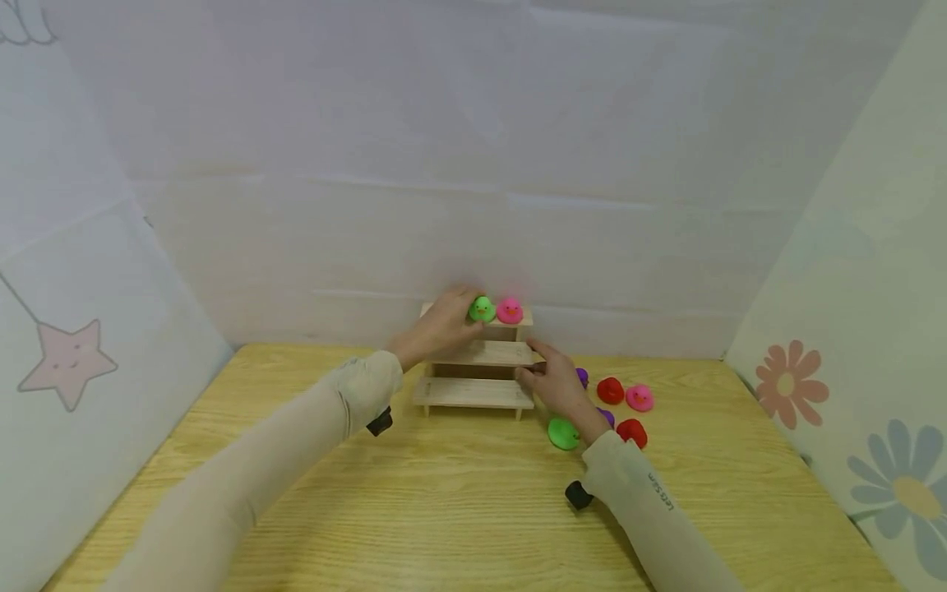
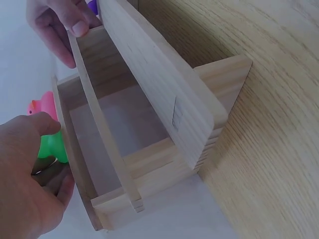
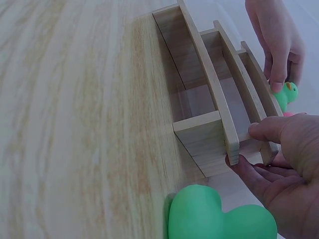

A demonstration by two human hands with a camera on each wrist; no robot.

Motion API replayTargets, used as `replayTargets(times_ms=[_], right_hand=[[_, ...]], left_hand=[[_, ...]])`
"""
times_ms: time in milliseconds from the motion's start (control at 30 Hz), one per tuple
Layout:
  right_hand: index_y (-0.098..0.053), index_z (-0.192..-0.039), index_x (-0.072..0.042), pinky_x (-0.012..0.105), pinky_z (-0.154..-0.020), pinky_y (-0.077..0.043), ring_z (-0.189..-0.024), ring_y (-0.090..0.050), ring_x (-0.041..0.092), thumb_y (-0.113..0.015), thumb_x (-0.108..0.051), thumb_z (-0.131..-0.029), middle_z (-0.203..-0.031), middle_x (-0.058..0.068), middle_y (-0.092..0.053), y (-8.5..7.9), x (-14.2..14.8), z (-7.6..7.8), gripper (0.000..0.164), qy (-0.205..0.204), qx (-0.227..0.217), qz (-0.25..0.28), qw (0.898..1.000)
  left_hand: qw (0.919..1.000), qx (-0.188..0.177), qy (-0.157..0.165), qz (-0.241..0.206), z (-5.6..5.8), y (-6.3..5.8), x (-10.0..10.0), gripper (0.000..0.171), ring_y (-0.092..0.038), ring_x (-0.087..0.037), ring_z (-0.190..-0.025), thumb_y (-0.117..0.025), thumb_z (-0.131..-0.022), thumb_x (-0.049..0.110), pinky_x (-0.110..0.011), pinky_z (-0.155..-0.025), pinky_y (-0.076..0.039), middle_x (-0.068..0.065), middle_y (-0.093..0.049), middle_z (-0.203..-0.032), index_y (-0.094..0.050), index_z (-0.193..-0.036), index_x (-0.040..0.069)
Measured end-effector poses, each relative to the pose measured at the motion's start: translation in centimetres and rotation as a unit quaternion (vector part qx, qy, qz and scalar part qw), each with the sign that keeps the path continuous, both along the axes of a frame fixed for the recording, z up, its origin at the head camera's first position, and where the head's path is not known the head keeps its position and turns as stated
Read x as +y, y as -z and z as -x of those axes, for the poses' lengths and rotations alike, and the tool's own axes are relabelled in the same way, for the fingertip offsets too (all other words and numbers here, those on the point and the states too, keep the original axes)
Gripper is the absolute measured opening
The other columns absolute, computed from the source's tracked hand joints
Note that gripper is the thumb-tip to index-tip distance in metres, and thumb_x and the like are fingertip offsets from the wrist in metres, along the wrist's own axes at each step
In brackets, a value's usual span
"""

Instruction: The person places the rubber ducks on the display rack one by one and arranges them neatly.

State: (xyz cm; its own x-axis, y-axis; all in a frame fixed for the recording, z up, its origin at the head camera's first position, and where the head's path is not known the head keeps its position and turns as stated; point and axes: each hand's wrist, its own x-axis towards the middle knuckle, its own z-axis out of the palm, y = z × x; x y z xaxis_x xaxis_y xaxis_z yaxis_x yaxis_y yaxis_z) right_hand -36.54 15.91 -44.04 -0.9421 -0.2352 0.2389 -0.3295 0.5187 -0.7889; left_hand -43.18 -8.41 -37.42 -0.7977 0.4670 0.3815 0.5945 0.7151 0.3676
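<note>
Sleeves [image 1: 259, 460] lead to a wooden shelf [image 1: 496, 354] running left to right, where the left hand [image 1: 444, 325] pinches a green duck [image 1: 482, 310] at the far top step [image 1: 528, 316], just left of a pink duck [image 1: 510, 311], while the right hand [image 1: 560, 385] grips the shelf's right end.

Right hand [image 3: 294, 172] on stepped wooden shelf [image 3: 202, 142]

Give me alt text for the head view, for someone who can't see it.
A person's left hand holds a green toy duck beside a pink duck on the top tier of a wooden stand, while the right hand grips the stand's side. More ducks, including red and pink, sit on the table at right.
</note>
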Motion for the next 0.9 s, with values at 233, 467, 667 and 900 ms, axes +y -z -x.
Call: replayTargets(times_ms=[233,467,667,900], right_hand=[[-0.041,-0.155,-0.003,0.042,-0.089,-0.056,-0.114,-0.065,0.033,-0.073,-0.016,-0.097,-0.141,0.021,-0.055,0.1,-0.3,0.1,0.067,-0.001,-0.002,0.002,1.0],[-0.04,-0.155,-0.003,0.042,-0.089,-0.056,-0.114,-0.065,0.033,-0.073,-0.014,-0.096,-0.139,0.024,-0.056,0.3,0.0,0.2,0.068,-0.004,0.003,-0.003,1.0],[-0.04,-0.154,-0.002,0.042,-0.087,-0.057,-0.113,-0.066,0.034,-0.072,-0.015,-0.097,-0.146,0.022,-0.05,0.4,1.9,-0.5,0.067,0.009,0.002,-0.006,1.0],[-0.045,-0.151,-0.002,0.043,-0.083,-0.058,-0.108,-0.066,0.032,-0.072,-0.017,-0.097,-0.144,0.018,-0.052,-0.7,3.6,-1.6,0.062,0.037,0.005,-0.013,0.999]], left_hand=[[0.9992,0.008,-0.032,-0.022,-0.5,0.2,-1.1,0.059,-0.053,-0.028,-0.124,-0.073,-0.094,0.021,-0.039,-0.104,-0.045,-0.014,-0.055,-0.138,-0.05,-0.144,0.001],[0.9954,0.02,-0.038,-0.086,-2.7,0.3,-3.2,0.054,-0.054,-0.031,-0.123,-0.068,-0.097,0.019,-0.045,-0.099,-0.047,-0.014,-0.054,-0.14,-0.05,-0.147,0.005],[0.9847,-0.004,-0.046,-0.168,-3.8,1.9,-3.9,0.051,-0.052,-0.031,-0.121,-0.066,-0.099,0.019,-0.047,-0.096,-0.048,-0.012,-0.051,-0.14,-0.051,-0.146,0.007],[0.9656,-0.072,-0.033,-0.248,-3.6,4.1,-5.1,0.058,-0.049,-0.038,-0.118,-0.068,-0.1,0.03,-0.054,-0.096,-0.045,-0.021,-0.047,-0.131,-0.046,-0.146,0.001]])
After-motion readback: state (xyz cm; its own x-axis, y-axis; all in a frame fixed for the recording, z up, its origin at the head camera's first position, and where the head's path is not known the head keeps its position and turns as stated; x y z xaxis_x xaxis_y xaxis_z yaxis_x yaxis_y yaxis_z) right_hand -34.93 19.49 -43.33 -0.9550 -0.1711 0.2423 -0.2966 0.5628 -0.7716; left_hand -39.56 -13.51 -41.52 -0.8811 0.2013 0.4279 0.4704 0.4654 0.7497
